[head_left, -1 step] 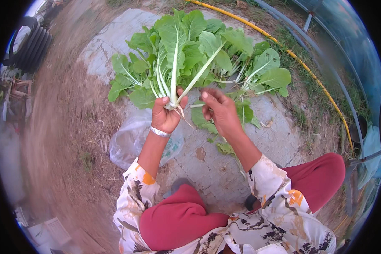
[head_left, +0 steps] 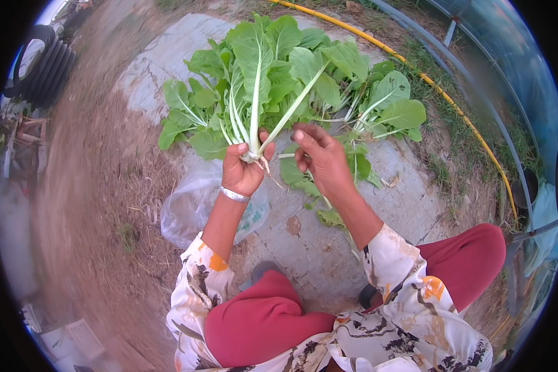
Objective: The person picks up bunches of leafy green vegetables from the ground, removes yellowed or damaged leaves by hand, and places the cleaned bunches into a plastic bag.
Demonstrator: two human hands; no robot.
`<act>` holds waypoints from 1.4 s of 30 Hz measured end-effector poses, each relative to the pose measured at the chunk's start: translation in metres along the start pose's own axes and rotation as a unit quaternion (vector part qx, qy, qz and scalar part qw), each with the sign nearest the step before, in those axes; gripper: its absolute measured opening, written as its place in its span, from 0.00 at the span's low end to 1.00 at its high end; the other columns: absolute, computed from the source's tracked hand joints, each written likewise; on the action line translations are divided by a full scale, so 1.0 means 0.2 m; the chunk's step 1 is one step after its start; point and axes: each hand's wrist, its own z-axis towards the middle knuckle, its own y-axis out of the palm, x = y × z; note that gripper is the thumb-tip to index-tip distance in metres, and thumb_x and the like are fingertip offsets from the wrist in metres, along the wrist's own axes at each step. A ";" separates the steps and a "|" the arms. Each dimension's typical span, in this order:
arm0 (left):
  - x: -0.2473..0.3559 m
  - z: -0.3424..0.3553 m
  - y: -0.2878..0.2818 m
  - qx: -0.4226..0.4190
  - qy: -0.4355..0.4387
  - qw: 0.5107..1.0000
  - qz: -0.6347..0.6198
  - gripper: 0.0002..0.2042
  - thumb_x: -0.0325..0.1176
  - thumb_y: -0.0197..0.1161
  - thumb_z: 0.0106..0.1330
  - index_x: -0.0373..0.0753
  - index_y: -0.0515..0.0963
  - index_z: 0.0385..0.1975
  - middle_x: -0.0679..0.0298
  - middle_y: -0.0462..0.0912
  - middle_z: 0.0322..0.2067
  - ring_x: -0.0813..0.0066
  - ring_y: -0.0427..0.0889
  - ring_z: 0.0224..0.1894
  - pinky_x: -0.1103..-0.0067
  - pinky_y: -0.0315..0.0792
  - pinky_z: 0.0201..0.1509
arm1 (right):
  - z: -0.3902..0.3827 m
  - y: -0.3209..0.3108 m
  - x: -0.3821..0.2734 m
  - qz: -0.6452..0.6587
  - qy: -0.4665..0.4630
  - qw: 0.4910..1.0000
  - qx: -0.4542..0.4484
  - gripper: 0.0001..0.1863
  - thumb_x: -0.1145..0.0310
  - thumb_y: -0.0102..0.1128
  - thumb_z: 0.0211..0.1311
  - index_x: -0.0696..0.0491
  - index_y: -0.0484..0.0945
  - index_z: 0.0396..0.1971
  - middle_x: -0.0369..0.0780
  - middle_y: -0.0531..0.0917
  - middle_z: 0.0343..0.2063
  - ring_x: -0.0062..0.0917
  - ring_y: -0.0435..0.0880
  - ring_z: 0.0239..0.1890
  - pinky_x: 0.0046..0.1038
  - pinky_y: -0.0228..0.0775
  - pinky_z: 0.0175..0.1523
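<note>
My left hand (head_left: 245, 164), with a silver bangle at the wrist, grips a leafy green plant (head_left: 255, 105) by its white stem base, pale roots hanging below. To its right, my right hand (head_left: 316, 158) has curled fingers, thumb near the forefinger; whatever they may hold is unclear. A heap of similar leafy greens (head_left: 390, 111) lies behind and beside both hands on a flat grey slab (head_left: 409, 192). Loose leaves and stalks (head_left: 330, 218) lie under my right forearm. A crumpled clear plastic bag (head_left: 189, 204) rests left of my left forearm.
Bare soil with dry straw (head_left: 105, 186) borders the slab. A yellow hose (head_left: 446, 93) curves through grass on the right, beside blue pipes and sheeting (head_left: 502, 74). A black ribbed object (head_left: 40, 65) and wooden pieces (head_left: 31, 127) are at the far left. My red-clad legs (head_left: 254, 316) frame the lower area.
</note>
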 end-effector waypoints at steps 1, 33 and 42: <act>-0.01 0.00 0.00 -0.012 -0.012 1.000 -0.002 0.22 0.23 0.60 0.55 0.29 0.67 0.51 0.53 0.74 0.43 0.59 0.77 0.48 0.64 0.78 0.55 | 0.02 0.01 -0.03 0.017 -0.018 1.000 0.008 0.24 0.59 0.64 0.59 0.64 0.73 0.44 0.37 0.78 0.26 0.16 0.73 0.20 0.18 0.62 0.21; 0.22 -0.12 -0.06 -0.127 -0.075 0.987 0.069 0.22 0.25 0.59 0.45 0.33 0.72 0.45 0.59 0.74 0.32 0.73 0.69 0.29 0.74 0.71 0.29 | 0.04 -0.30 -0.21 0.017 -0.030 0.997 0.074 0.08 0.68 0.64 0.56 0.51 0.75 0.33 0.39 0.82 0.29 0.17 0.73 0.16 0.18 0.58 0.18; 0.25 -0.10 -0.12 -0.291 -0.127 0.948 -0.030 0.31 0.28 0.55 0.48 0.37 0.63 0.59 0.53 0.72 0.52 0.72 0.73 0.32 0.73 0.73 0.28 | -0.01 -0.29 -0.15 -0.382 -0.070 0.920 -0.054 0.26 0.58 0.65 0.52 0.56 0.75 0.49 0.45 0.80 0.44 0.21 0.81 0.30 0.30 0.72 0.36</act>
